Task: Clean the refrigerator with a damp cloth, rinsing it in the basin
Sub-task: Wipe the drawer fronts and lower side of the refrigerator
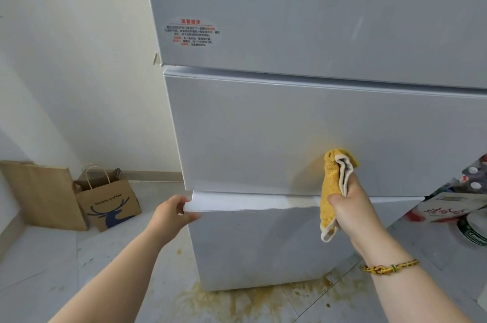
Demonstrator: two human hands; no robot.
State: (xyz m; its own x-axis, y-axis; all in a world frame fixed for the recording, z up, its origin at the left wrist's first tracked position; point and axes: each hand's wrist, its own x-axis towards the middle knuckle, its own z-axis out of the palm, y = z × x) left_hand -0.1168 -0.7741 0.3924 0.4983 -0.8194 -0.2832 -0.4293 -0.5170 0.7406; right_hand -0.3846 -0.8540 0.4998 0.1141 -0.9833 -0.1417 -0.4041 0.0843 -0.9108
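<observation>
A white refrigerator [263, 125] with three stacked doors fills the view. My right hand [353, 206] grips a folded yellow cloth [333, 180] with a white backing and holds its top against the middle door, low on the right. My left hand [174, 213] grips the top left corner of the bottom door [263, 246], which stands slightly ajar. No basin is in view.
Two brown paper bags [105, 199] stand on the floor against the left wall. A yellowish stain [237, 301] spreads over the tiles in front of the fridge. Boxes and a bowl [471, 228] crowd the right edge. An oval warning sticker [193, 32] sits on the top door.
</observation>
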